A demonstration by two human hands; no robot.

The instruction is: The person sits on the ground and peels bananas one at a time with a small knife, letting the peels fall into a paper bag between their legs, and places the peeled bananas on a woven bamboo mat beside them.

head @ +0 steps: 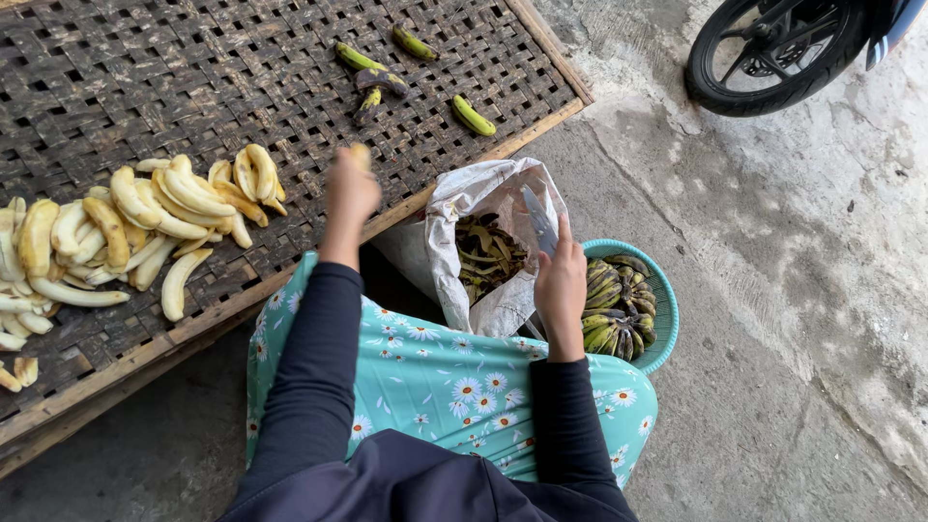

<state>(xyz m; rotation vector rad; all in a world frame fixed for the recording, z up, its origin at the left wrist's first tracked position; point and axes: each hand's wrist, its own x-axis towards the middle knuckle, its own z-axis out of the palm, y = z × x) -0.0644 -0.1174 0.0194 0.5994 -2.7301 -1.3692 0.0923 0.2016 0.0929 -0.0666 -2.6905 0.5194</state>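
Holding peeled banana (360, 153) over woven tray (290, 68), left hand (350, 191) fingers closed; right hand (561, 280) fingers grip knife (538, 220).

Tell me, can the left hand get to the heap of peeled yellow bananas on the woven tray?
Probably yes: the left hand is above the woven tray, beside the peeled yellow bananas, with nothing between them.

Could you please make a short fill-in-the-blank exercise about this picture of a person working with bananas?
1. The right hand holds a ____ over the white sack.
2. The peeled bananas lie on a woven ____.
3. The left hand reaches out over the mat, holding a peeled ____.
4. The unpeeled bananas sit in a ____ basket.

Missing words: knife; mat; banana; teal
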